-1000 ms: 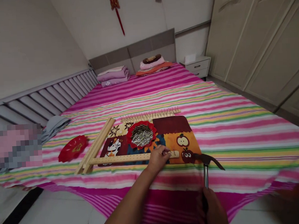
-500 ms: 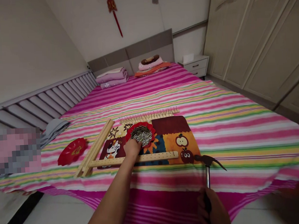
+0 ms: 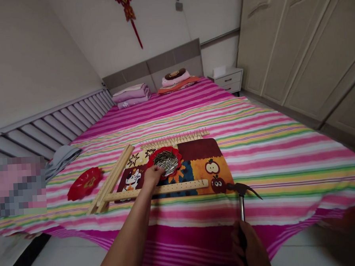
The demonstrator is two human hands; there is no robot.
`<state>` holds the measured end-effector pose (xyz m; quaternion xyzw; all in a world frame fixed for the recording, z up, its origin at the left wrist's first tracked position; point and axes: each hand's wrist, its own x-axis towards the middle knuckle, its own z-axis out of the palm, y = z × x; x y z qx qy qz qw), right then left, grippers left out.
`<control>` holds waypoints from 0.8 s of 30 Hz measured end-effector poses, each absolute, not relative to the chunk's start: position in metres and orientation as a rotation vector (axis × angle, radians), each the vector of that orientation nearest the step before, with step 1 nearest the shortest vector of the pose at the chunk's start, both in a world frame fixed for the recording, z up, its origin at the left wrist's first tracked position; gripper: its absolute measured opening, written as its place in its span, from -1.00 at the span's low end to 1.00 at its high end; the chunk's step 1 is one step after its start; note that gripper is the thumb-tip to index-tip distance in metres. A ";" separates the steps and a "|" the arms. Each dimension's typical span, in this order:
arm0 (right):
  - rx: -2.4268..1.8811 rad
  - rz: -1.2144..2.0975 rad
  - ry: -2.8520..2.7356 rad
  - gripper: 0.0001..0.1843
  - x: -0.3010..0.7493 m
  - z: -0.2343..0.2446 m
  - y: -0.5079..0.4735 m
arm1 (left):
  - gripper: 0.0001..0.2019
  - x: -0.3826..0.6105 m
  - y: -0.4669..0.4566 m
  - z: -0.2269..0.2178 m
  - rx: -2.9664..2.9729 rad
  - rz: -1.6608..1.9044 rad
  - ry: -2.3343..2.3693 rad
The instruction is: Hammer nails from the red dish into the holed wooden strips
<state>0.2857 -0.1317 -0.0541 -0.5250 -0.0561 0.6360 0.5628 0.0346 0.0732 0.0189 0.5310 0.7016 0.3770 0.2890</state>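
My left hand (image 3: 152,176) reaches over the lower edge of a red flower-shaped dish (image 3: 159,154) heaped with thin metal nails (image 3: 166,162). Its fingers are bunched at the pile, and I cannot see whether they pinch a nail. Below that hand lies a pale wooden strip (image 3: 174,186) of an open wooden frame, on a patchwork fabric mat (image 3: 204,167). A studded wooden strip (image 3: 173,140) runs along the mat's far side. My right hand (image 3: 245,244) grips the handle of a claw hammer (image 3: 241,189), its head up near the mat's front corner.
All this lies on a bed with a pink striped sheet (image 3: 286,163). A red plastic dish (image 3: 85,183) and grey cloth (image 3: 61,161) lie left of the frame. Folded bedding (image 3: 130,96) sits at the far end, beside a white nightstand (image 3: 225,81).
My left hand has moved from the right end of the front wooden strip to the nail dish. The hammer stays in my right hand, and the view has drifted slightly.
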 end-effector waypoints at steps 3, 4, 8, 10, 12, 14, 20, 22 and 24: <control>-1.232 1.483 -0.143 -0.57 0.286 -0.053 -0.132 | -0.72 0.034 0.064 0.026 1.246 1.142 1.645; -1.231 1.481 -0.144 -0.57 0.286 -0.053 -0.132 | -0.69 0.036 0.060 0.029 1.209 1.162 1.585; -1.234 1.494 -0.122 -0.58 0.286 -0.052 -0.132 | -0.64 0.047 0.046 0.045 1.100 1.146 1.456; -1.224 1.491 -0.123 -0.59 0.286 -0.053 -0.132 | -0.65 0.058 0.039 0.048 1.079 1.117 1.402; -1.209 1.483 -0.137 -0.59 0.286 -0.054 -0.132 | -0.66 0.072 0.031 0.047 1.067 1.069 1.357; -1.208 1.474 -0.151 -0.59 0.286 -0.055 -0.132 | -0.67 0.088 0.023 0.041 1.053 1.012 1.327; -1.234 1.461 -0.156 -0.58 0.286 -0.053 -0.132 | -0.72 0.128 0.012 0.008 1.166 0.969 1.245; -1.242 1.461 -0.154 -0.57 0.286 -0.053 -0.132 | -0.75 0.133 0.012 -0.002 1.230 0.989 1.233; -1.242 1.457 -0.162 -0.56 0.286 -0.053 -0.132 | -0.78 0.135 0.012 -0.008 1.267 1.011 1.240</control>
